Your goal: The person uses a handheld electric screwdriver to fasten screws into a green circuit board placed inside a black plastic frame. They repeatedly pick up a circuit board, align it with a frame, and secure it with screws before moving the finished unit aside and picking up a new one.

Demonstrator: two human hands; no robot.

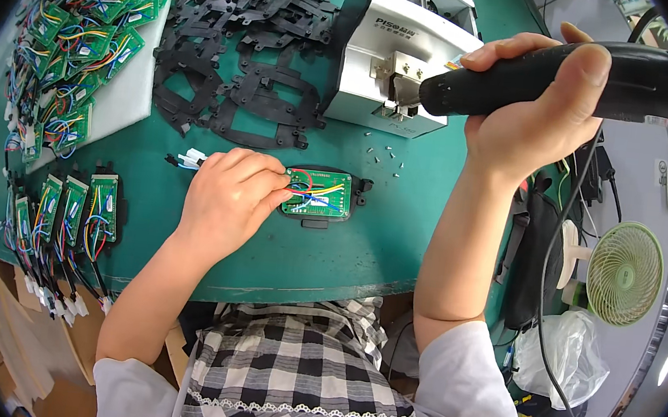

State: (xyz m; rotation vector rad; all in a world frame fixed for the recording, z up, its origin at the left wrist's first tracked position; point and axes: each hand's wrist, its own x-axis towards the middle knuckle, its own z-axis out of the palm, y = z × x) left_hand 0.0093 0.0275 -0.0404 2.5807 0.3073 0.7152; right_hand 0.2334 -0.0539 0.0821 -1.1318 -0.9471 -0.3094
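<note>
My right hand [525, 135] is wrapped round a black corded electric screwdriver [485, 90]. The driver's front end is at the outlet of a white-and-silver screw feeder [379, 54]; its tip is hard to make out. On the green table, a green circuit board [341, 206] with red, yellow and blue wires lies on a black plastic frame [314, 223]. My left hand [225, 197] has its fingers closed at the board's left edge, by the wires, partly hiding them. White connectors [192, 158] stick out beyond that hand.
Several loose screws [388, 147] lie before the feeder. Black plastic frames [255, 103] are heaped at the back. Wired boards [95, 41] pile up on a white foam sheet [140, 78] at left, with several boards on frames [104, 205] nearer. The driver's cord [548, 280] hangs right, near a green fan [625, 273].
</note>
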